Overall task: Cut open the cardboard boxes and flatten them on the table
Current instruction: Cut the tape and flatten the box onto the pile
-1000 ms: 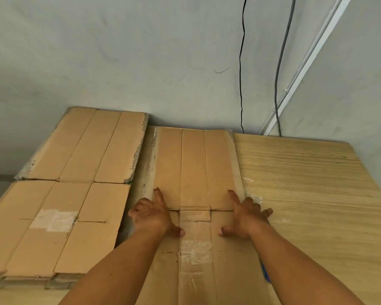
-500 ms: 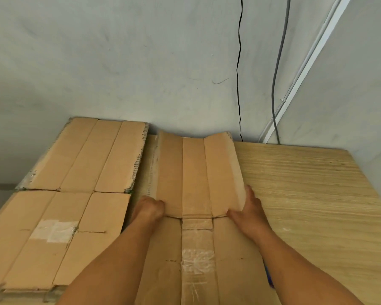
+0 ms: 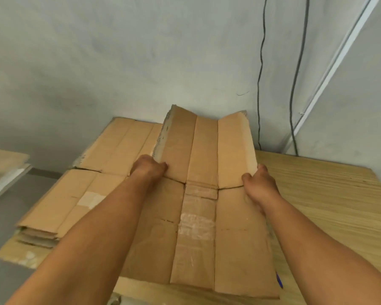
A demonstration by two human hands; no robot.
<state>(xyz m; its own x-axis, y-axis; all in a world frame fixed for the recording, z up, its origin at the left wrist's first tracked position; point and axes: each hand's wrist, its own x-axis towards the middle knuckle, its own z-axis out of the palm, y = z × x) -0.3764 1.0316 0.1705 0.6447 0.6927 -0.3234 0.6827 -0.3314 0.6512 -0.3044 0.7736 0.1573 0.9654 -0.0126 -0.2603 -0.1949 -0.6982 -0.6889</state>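
On the pale wooden table (image 3: 330,208), straight ahead of the person, lies a long brown cardboard box, cut open and flattened (image 3: 235,249), with a worn strip of clear tape (image 3: 197,225) running down its narrow middle panel. Its near half rests flat on the tabletop, while its far half is tilted up off the surface, the two outer panels angled upward so that this part forms a shallow trough. The left hand (image 3: 149,169) grasps the left edge of that tilted half, fingers curled round the cardboard with the tips on its inner face. The right hand (image 3: 259,186) grasps the right edge at the fold line, thumb on the inner face and the other fingers wrapped behind the panel. Just beside the box, on the left part of the table, sits a low stack of flattened brown cardboard sheets (image 3: 75,199), one bearing a pale tape patch. A small blue object (image 3: 279,280) peeks out from under the box's near right edge; what it is cannot be told. Behind the table a thin black cable (image 3: 260,73), a grey cable (image 3: 296,80) and a white conduit strip (image 3: 339,51) run down the grey wall (image 3: 119,62).
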